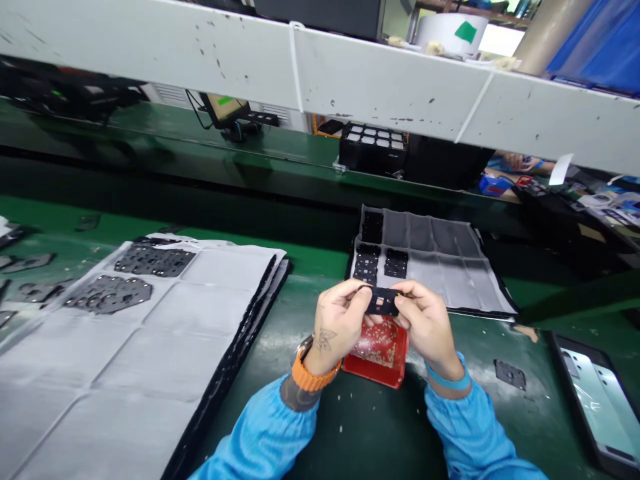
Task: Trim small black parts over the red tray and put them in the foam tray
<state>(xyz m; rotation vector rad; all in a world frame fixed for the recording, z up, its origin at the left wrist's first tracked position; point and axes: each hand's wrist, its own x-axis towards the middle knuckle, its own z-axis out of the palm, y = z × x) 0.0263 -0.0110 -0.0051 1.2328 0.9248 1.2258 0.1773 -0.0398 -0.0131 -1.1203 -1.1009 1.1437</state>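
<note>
Black plate [383, 301] above screw-filled red tray [379, 357]

1. A factory assembly line: a long green counter [320, 427] runs under a scuffed white overhead rail [350, 80].
2. Grey compartmented sheets [440, 260] hold rows of small black stamped parts [367, 263].
3. Blue work sleeves [260, 427] and a red tray of tiny fasteners [380, 353] show bench assembly work.

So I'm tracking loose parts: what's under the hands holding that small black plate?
A red tray of tiny pale pieces sits on the green bench; both hands cover its far edge.
</note>
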